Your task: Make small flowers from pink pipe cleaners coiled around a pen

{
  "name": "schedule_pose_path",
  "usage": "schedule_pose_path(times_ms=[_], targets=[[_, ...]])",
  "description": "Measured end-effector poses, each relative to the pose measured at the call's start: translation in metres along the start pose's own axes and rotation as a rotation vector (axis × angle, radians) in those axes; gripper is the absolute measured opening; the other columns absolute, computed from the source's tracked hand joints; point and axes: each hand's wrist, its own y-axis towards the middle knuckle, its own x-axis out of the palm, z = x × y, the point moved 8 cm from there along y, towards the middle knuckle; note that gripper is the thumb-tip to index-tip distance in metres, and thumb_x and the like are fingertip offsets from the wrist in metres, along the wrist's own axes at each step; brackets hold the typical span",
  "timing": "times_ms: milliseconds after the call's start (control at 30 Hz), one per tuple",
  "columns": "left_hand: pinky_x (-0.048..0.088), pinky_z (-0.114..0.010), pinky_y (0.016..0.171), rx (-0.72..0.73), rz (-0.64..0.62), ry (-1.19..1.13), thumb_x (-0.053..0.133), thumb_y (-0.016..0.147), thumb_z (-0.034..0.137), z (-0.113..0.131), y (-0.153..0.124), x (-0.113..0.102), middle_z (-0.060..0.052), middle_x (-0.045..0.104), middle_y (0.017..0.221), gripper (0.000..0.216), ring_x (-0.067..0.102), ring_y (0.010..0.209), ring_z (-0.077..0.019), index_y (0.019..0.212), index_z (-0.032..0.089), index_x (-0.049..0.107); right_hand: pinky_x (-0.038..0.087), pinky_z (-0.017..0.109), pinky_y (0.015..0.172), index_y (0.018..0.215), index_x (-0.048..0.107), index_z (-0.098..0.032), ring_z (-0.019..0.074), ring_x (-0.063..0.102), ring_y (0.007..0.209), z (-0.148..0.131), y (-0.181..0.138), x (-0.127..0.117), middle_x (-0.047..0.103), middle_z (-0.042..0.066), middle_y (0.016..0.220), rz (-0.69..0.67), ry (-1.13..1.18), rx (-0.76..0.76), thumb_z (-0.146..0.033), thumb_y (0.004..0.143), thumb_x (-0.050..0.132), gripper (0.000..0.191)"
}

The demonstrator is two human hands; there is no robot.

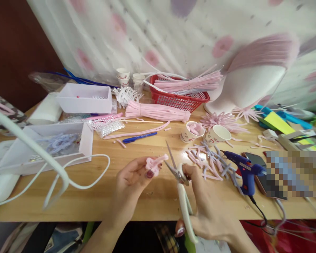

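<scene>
On the head view I read the step in hand as trimming. A small pink chenille piece [154, 163] is held up to the scissors [183, 200]. The blades stand parted, tips pointing away from me. The piece's free end is just beside them but, as far as I can tell, not between them yet. Both sit well to the left of the blue glue gun [246, 172], low over the bare wood of the surface [137, 207].

In my judgement a cut here calls for bringing the loose end squarely into the open blades, near the pivot. The pinch has to hold the curled part clear of the edges. The fuzzy wire looks soft and could bend aside if only the tips meet it.

The left hand [133, 177] is closed in a pinch, thumb and fingertips pressed on the piece's curled body, farther left of the glue gun than the scissors. The right hand [205, 207] is wrapped about the scissors' white handles, spread only enough to hold the blades a little apart. I cannot tell whether its fingers pass through the loops.

Just left of the glue gun lies a scatter of cut scraps [208, 161], pink and lilac. A paper cup [193, 133] of pink bits stands behind them.
</scene>
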Motion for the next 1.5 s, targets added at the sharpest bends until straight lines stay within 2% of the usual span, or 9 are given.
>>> schedule_pose_path(times_ms=[133,333,467,533,767,1000,1233,1367,1500], targets=[[0.057,-0.024,0.086,0.028,0.001,0.072,0.084,0.069,0.030,0.008,-0.007,0.009,-0.003,0.078,0.094,0.023,0.072,0.094,-0.0199,0.089,0.022,0.077,0.049,0.036,0.066,0.110,0.038,-0.021,0.0252,0.058,0.079,-0.010,0.004,0.011,0.059,0.009,0.096,-0.088,-0.063,-0.004,-0.056,0.059,0.082,0.076],[0.056,-0.024,0.089,0.083,-0.108,0.231,0.079,0.076,0.023,0.015,-0.005,0.011,-0.002,0.077,0.097,0.016,0.071,0.099,-0.0195,0.092,0.023,0.077,0.045,0.033,0.063,0.107,0.040,-0.019,0.0232,0.056,0.074,-0.011,0.005,0.013,0.059,0.008,0.091,-0.065,-0.107,-0.044,-0.057,0.069,0.074,0.064],[0.057,-0.025,0.089,0.087,-0.109,0.246,0.078,0.077,0.025,0.015,-0.002,0.008,-0.005,0.077,0.102,0.018,0.070,0.103,-0.0219,0.096,0.022,0.076,0.040,0.029,0.059,0.098,0.040,-0.021,0.0193,0.052,0.067,-0.011,0.006,0.010,0.055,0.003,0.079,-0.045,-0.141,-0.041,-0.041,0.084,0.062,0.033],[0.057,-0.026,0.089,0.089,-0.106,0.260,0.078,0.077,0.025,0.016,-0.001,0.008,-0.006,0.077,0.103,0.020,0.070,0.105,-0.0227,0.097,0.021,0.076,0.037,0.027,0.057,0.091,0.039,-0.022,0.0177,0.050,0.064,-0.011,0.007,0.009,0.053,0.001,0.075,-0.027,-0.150,-0.036,-0.031,0.086,0.056,0.020],[0.057,-0.019,0.085,0.110,-0.106,0.192,0.080,0.074,0.019,0.017,0.003,0.008,-0.002,0.078,0.095,0.019,0.073,0.093,-0.0164,0.093,0.022,0.076,0.031,0.023,0.050,0.083,0.040,-0.022,0.0128,0.048,0.052,-0.001,0.009,0.016,0.052,-0.004,0.063,0.008,-0.104,-0.006,-0.022,0.085,0.055,0.014],[0.058,-0.024,0.086,0.033,-0.117,-0.049,0.084,0.070,0.019,0.008,0.010,-0.001,-0.006,0.078,0.105,0.030,0.073,0.098,-0.0199,0.098,0.023,0.075,0.034,0.023,0.049,0.079,0.045,-0.022,0.0119,0.048,0.047,0.020,0.015,-0.016,0.050,-0.005,0.057,0.211,-0.164,0.122,-0.036,0.086,0.058,0.021],[0.057,-0.025,0.089,0.056,-0.120,-0.046,0.084,0.070,0.018,0.008,0.010,0.001,-0.006,0.077,0.106,0.030,0.072,0.101,-0.0200,0.098,0.023,0.073,0.042,0.036,0.066,0.093,0.056,-0.018,0.0268,0.061,0.072,0.043,0.016,-0.003,0.064,0.006,0.076,0.178,-0.508,0.190,-0.037,0.083,0.061,0.023],[0.056,-0.028,0.092,0.034,-0.122,0.073,0.082,0.072,0.024,0.015,0.009,0.010,-0.008,0.076,0.106,0.030,0.070,0.105,-0.0222,0.099,0.020,0.070,0.044,0.040,0.081,0.097,0.060,-0.020,0.0285,0.060,0.094,0.041,0.010,0.004,0.064,0.009,0.100,0.167,-0.394,0.164,-0.028,0.084,0.062,0.016],[0.057,-0.030,0.089,0.066,-0.164,0.370,0.078,0.074,0.028,0.040,0.020,0.038,-0.007,0.076,0.104,0.031,0.071,0.100,-0.0228,0.102,0.020,0.067,0.045,0.038,0.081,0.099,0.059,-0.020,0.0251,0.058,0.094,0.035,0.003,-0.001,0.062,0.008,0.102,0.208,-0.222,0.150,-0.021,0.089,0.055,0.010]])
